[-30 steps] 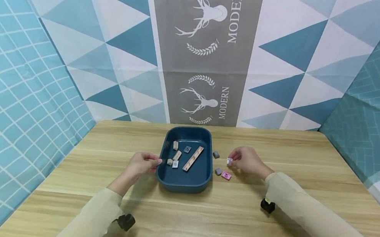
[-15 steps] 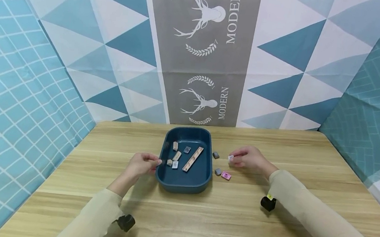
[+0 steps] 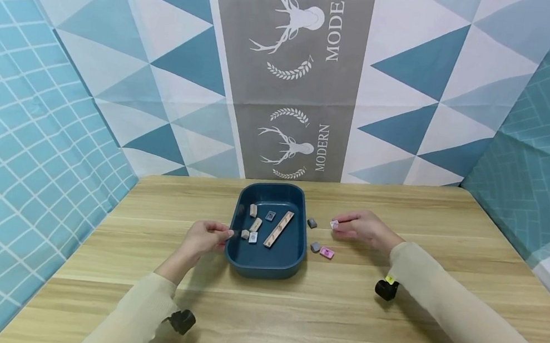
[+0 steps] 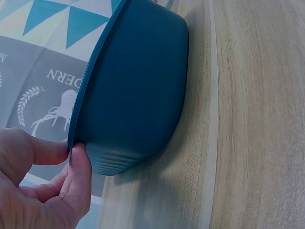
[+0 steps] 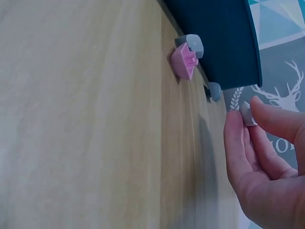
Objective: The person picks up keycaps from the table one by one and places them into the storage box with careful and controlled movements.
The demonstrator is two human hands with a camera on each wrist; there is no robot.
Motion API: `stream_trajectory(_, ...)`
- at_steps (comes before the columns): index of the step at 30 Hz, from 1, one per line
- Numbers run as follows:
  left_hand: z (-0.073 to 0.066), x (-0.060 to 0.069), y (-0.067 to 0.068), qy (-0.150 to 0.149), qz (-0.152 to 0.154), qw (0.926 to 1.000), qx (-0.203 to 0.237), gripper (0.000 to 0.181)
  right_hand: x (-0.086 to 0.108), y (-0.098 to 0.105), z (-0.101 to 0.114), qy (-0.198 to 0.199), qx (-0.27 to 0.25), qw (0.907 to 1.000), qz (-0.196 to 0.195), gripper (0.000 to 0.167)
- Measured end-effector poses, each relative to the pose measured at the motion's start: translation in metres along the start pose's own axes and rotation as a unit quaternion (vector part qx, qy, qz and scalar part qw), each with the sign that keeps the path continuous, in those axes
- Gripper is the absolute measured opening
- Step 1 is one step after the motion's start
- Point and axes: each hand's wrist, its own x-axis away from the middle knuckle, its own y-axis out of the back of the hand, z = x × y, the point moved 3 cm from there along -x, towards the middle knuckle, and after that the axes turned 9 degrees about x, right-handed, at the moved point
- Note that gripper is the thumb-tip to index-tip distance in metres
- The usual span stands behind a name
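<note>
A dark blue basin (image 3: 265, 261) stands on the wooden table. My left hand (image 3: 201, 240) pinches its left rim between thumb and fingers, as the left wrist view also shows. To the right of the basin, my right hand (image 3: 362, 228) holds a small white patterned block (image 3: 334, 224) between thumb and fingertips, raised off the table in the right wrist view. Below that hand lie a pink patterned block (image 3: 327, 253) and a small grey block (image 3: 315, 247). A second grey block (image 3: 312, 223) lies close to the basin's right wall.
Inside the basin are a long wooden strip with a pattern (image 3: 278, 229), a white patterned block (image 3: 253, 237), a grey-blue patterned block (image 3: 270, 216) and several small wooden blocks (image 3: 256, 225). A patterned cloth backdrop (image 3: 303, 96) rises behind the table (image 3: 258, 326).
My right hand has lifted the white block slightly and its face has tilted. The left hand has stayed on the basin's rim, and the basin's contents look the same.
</note>
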Motion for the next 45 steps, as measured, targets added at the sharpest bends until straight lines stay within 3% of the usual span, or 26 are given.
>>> stream_trajectory(9, 0.001, 0.000, -0.001, 0.000, 0.001, 1.0000, 0.006, 0.019, -0.001, -0.002, 0.008, -0.023, 0.012, 0.9997, -0.003, 0.042)
stream_trajectory(28, -0.001, 0.001, 0.000, 0.004, -0.002, 1.0000, -0.003, 0.019, 0.000, -0.005, 0.037, 0.010, 0.028, 0.9985, 0.045, 0.041)
stream_trajectory(45, 0.000, -0.001, 0.001, 0.007, -0.008, 0.9999, -0.009, 0.021, -0.003, -0.012, 0.062, 0.032, 0.047, 0.9975, 0.043, 0.042)
